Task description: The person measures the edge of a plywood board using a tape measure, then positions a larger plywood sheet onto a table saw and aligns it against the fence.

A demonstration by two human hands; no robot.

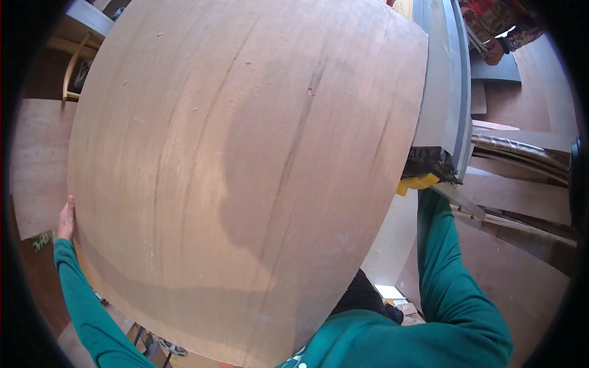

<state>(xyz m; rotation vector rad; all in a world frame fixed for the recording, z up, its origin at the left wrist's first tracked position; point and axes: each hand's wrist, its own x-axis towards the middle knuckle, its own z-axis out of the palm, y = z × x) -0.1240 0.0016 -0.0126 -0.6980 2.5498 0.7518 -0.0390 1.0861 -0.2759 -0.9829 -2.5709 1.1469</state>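
Observation:
A large plywood sheet (pixel 245 153) with dark grain streaks fills most of the view, reaching close to my body. At its left edge my left hand (pixel 66 218) grips the side, the fingers partly hidden by the sheet. My right arm, in a green sleeve, reaches forward under the black and yellow end piece (pixel 423 178) of a long grey metal rail (pixel 446 80). That rail runs along the sheet's right edge. My right hand is hidden beneath it, so its fingers do not show.
At the top right another person's hand (pixel 494 53) holds something thin, beside the rail. Stacked boards (pixel 521 199) lie to the right. A second plywood panel (pixel 43 165) stands at the left, below a curved wooden frame (pixel 72 70). Small wood chips dot the sheet.

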